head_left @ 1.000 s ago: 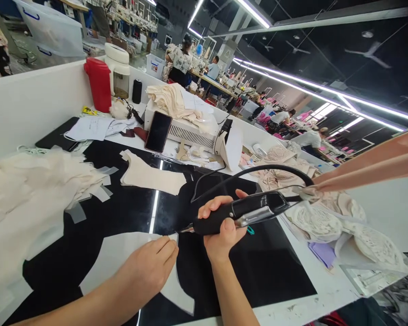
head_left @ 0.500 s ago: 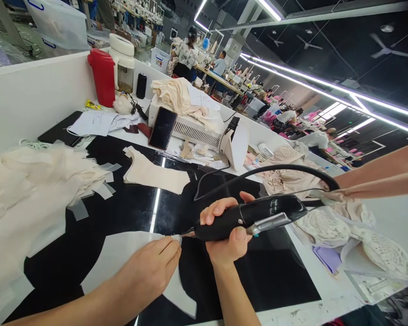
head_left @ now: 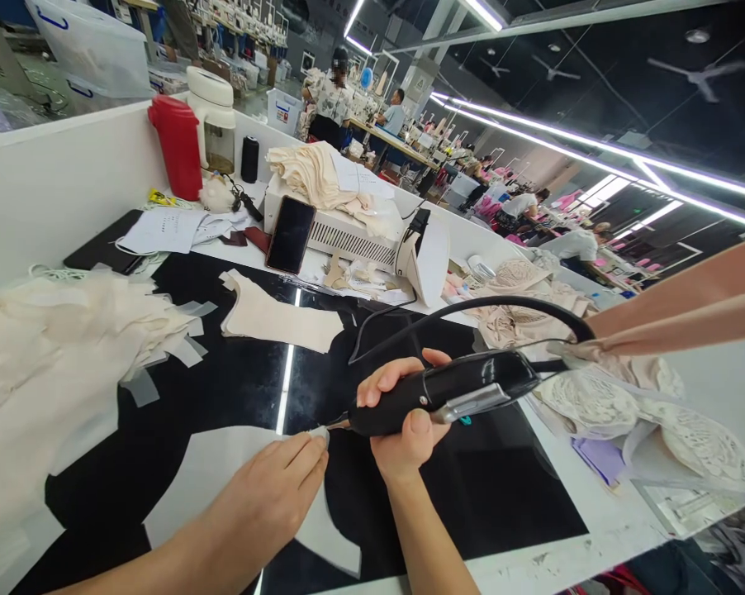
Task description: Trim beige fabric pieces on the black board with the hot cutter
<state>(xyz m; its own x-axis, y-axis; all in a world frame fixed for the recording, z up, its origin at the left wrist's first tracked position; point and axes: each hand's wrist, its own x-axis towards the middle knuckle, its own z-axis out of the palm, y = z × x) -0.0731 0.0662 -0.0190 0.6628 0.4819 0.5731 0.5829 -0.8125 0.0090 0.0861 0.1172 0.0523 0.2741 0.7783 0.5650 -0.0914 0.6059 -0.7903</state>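
Observation:
My right hand [head_left: 403,426] is closed around a black corded hand tool [head_left: 459,384] with a silver lever on its side. Its slim metal tip points left and meets the edge of a white fabric piece [head_left: 205,471] by my left fingertips. My left hand [head_left: 277,487] pinches that fabric's upper corner, its fingers pressed together. The curved piece lies flat on a glossy black work surface [head_left: 472,496], partly under my left forearm. From the tool's rear end a thick black cord arches back, and a pink cloth strip [head_left: 676,306] runs up to the right.
A pile of cream fabric pieces [head_left: 68,330] lies at left, and a small cream stack [head_left: 279,314] beyond my hands. Farther back are a phone [head_left: 291,235], a white lamp-like device [head_left: 425,256] and a red cup [head_left: 177,149]. Lace bra cups [head_left: 589,405] heap at right.
The tool and my right hand have shifted slightly left, with the tip still at my left fingertips. The whole view has moved a little; my left hand keeps its pinch.

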